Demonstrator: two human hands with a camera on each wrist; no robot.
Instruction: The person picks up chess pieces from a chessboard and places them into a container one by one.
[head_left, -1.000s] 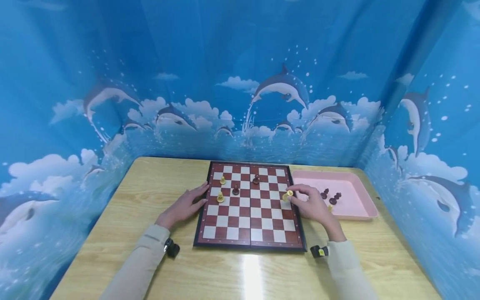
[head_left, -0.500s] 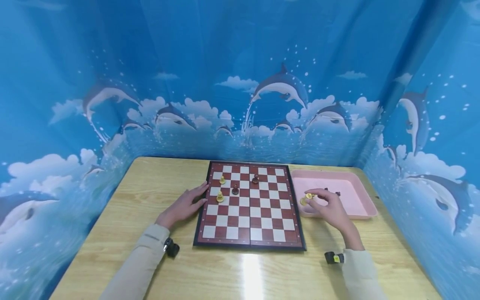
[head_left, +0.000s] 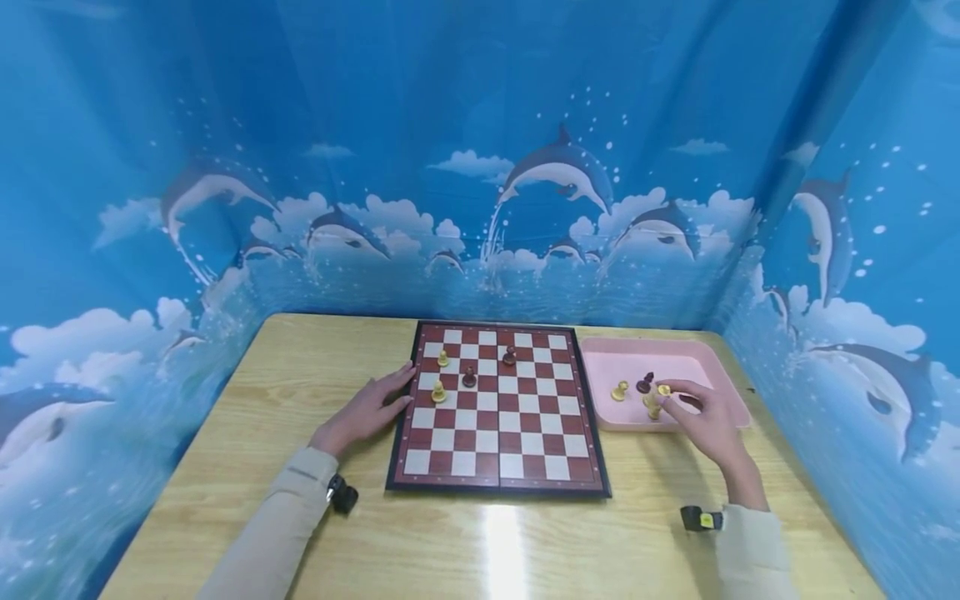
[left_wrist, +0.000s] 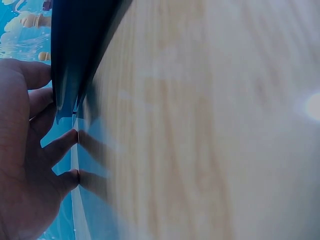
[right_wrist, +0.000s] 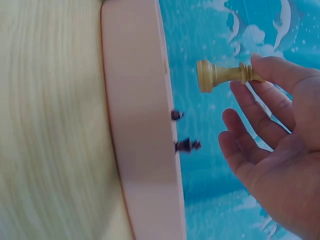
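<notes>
My right hand pinches a pale yellow chess piece between thumb and fingers, above the pink tray. Its round base points away from the palm in the right wrist view, and the fingers hide its top. At the left border of the chessboard, my left hand rests with loosely extended fingertips touching the edge. In the left wrist view those fingers lie along the dark board side. Inside the tray stand a yellow piece and a dark piece.
On the board's far half are two yellow pieces, one small and one larger, plus two dark ones, one left of the fold and one right. A dolphin-print curtain encloses the wooden table.
My right hand has moved right, carrying the yellow chess piece from the board's right side to over the tray. My left hand has stayed at the board's edge.
</notes>
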